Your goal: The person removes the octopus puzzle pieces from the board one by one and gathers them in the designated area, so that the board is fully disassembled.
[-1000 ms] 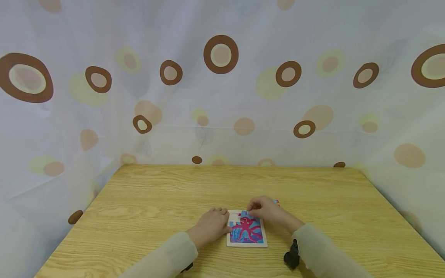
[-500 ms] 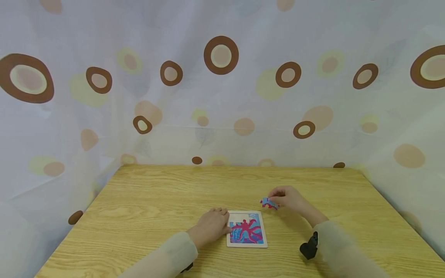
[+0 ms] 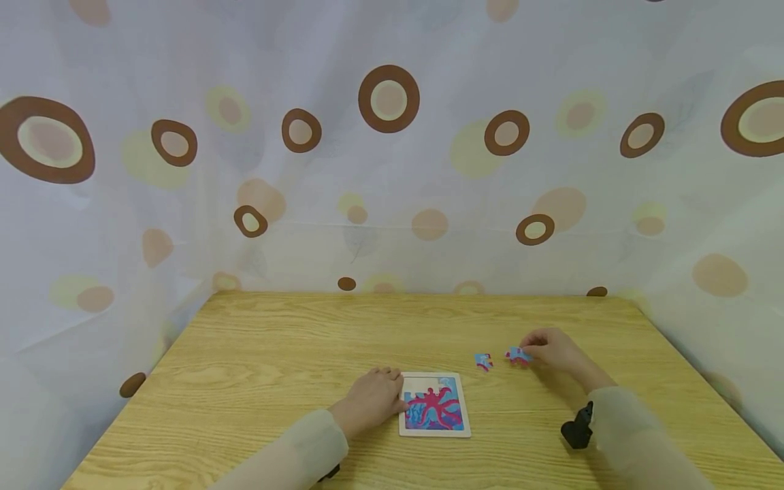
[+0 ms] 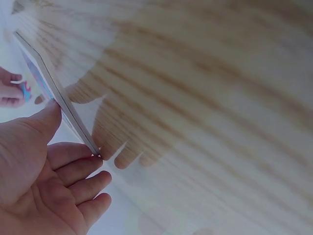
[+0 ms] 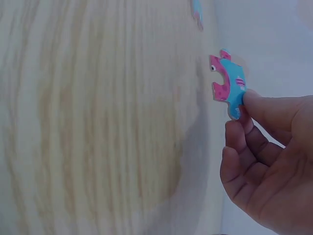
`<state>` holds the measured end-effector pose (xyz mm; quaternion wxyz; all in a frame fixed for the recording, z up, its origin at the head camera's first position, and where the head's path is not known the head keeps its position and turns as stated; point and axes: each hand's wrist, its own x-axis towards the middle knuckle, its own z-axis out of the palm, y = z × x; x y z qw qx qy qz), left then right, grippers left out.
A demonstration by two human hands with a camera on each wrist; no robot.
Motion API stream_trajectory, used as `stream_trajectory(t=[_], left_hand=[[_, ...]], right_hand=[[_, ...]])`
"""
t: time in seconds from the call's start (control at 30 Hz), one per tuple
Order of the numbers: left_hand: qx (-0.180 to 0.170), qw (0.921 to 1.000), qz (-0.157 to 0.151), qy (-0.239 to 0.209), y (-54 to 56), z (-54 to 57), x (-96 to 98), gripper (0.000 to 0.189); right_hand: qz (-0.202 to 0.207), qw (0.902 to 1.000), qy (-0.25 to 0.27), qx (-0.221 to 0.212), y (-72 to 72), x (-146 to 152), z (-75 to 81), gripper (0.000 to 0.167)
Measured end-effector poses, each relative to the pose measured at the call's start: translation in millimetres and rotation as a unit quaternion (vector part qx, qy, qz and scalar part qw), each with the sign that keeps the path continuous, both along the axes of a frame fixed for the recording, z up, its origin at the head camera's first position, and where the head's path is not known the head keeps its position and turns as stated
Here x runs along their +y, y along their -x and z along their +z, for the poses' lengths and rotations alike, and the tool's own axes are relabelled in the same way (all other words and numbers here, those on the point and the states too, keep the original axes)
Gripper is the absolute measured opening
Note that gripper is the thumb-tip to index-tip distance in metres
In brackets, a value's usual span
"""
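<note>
The right hand (image 3: 554, 350) pinches one puzzle piece (image 5: 236, 81) by its end, between thumb and forefinger, the other fingers curled beneath; whether the piece clears the counter (image 3: 294, 347) I cannot tell. It is out to the right of the shallow puzzle frame (image 3: 435, 433) and beyond it. It looks like thin, stiff board: light, probably a little slick on its printed face, with narrow knobs that could bend if squeezed. The outer edges seem the best hold, leaving the knobs free.

A second loose piece (image 3: 483, 361) lies on the counter between the held one and the frame. The left hand (image 3: 372, 400) rests along the frame's left edge, fingers extended, thumb at the rim. The frame looks light enough to slide, so a steady touch at the rim should suit it. Its pink octopus picture lacks a stretch along the far side, where the pale base shows.

The right wrist view shows an eye and pink stripes on the held piece, too small to read from the head; the left wrist view shows the frame's layered side.
</note>
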<state>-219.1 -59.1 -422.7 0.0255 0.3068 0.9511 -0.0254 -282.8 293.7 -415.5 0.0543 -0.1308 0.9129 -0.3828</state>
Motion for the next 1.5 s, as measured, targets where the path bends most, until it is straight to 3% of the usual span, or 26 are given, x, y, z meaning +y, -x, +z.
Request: stream_trajectory(t=[0.23,0.7,1.27,1.5], left_hand=[[0.0,1.0,0.001,0.005,-0.5,1.2,0.5,0.049],[-0.004,1.0,-0.001,0.001,-0.9,3.0,1.0,0.049],[-0.008,1.0,-0.002,-0.004,-1.4,2.8,0.3,0.049],[-0.016,0.9999,0.005,-0.004,-0.9,1.8,0.5,0.049]], right_hand=[[-0.024,0.9993,-0.027,-0.002,7.0,12,-8.4,0.013],[-0.048,0.9974,-0.051,-0.019,12.2,14,-7.9,0.013],[-0.042,0.9963,-0.075,-0.005,9.1,13,-2.3,0.013],[-0.016,0.9965,-0.076,0.029,8.3,2,3.8,0.018]])
